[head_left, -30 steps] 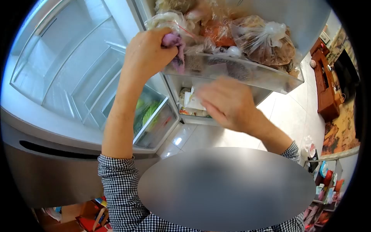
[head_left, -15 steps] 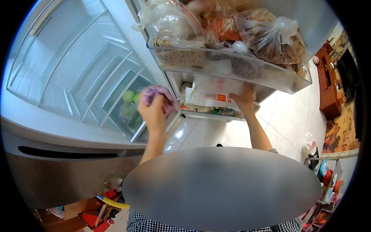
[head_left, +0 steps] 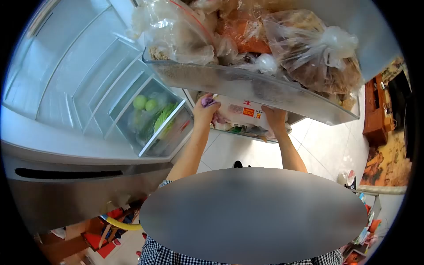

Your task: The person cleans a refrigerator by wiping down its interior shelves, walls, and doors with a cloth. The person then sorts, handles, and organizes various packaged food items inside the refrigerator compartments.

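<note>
My left hand [head_left: 204, 110] is closed around a crumpled purple cloth [head_left: 209, 102], part of which hangs below the fingers. It is at the left end of the lower fridge drawer. My right hand [head_left: 275, 118] grips the right side of a white plastic bag [head_left: 236, 109] printed with red and orange labels. This bag lies over the other contents of the lower drawer, and its far side is hidden under the upper drawer.
Above my hands juts a clear upper drawer [head_left: 256, 86], heaped with a knotted plastic bag [head_left: 313, 57] and other bags. The open fridge door [head_left: 57, 84] stands on the left, its bin [head_left: 162, 128] holding green fruit [head_left: 145, 104] and leafy greens. Pale floor tiles [head_left: 247, 154] lie below.
My left hand has moved right with the purple cloth, from beside the door bin to the lower drawer. My right hand stays at the white bag. The view has shifted closer to the drawers.
</note>
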Demonstrator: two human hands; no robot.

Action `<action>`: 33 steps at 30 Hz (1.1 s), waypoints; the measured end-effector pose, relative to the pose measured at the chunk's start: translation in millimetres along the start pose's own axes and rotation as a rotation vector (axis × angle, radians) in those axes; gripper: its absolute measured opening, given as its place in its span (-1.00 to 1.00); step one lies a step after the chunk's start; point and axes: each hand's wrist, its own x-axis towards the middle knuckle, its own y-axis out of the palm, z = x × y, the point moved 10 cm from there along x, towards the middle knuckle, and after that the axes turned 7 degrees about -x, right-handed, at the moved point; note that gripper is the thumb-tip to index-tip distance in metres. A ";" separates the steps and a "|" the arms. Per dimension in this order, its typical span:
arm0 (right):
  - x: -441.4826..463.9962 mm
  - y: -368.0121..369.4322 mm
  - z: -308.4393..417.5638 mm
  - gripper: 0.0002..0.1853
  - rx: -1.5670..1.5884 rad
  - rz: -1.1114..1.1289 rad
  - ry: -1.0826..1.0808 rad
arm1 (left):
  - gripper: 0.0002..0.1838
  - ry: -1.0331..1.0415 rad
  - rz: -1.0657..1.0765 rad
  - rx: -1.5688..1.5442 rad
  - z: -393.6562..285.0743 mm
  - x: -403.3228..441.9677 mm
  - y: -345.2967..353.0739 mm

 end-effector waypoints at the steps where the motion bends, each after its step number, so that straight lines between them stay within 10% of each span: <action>1: 5.0 3.5 -2.9 -0.59 0.024 0.007 0.005 | -0.53 0.005 0.004 0.035 -3.2 5.3 4.3; 12: -12.7 -6.8 8.2 -0.42 0.246 0.119 0.110 | -0.53 0.102 -0.142 0.133 2.5 -2.1 4.9; 18: -39.2 -84.4 130.4 -0.45 0.245 -0.144 -0.341 | -0.54 0.418 -0.246 0.201 22.4 -26.7 18.4; 25: -60.5 46.7 277.3 -0.73 0.013 0.264 -1.006 | -0.49 0.514 -0.123 -0.242 14.7 -51.8 6.6; 33: -58.0 170.7 254.5 -0.45 -0.661 0.601 -0.839 | -0.48 0.305 -0.304 -0.174 63.9 -72.4 -30.6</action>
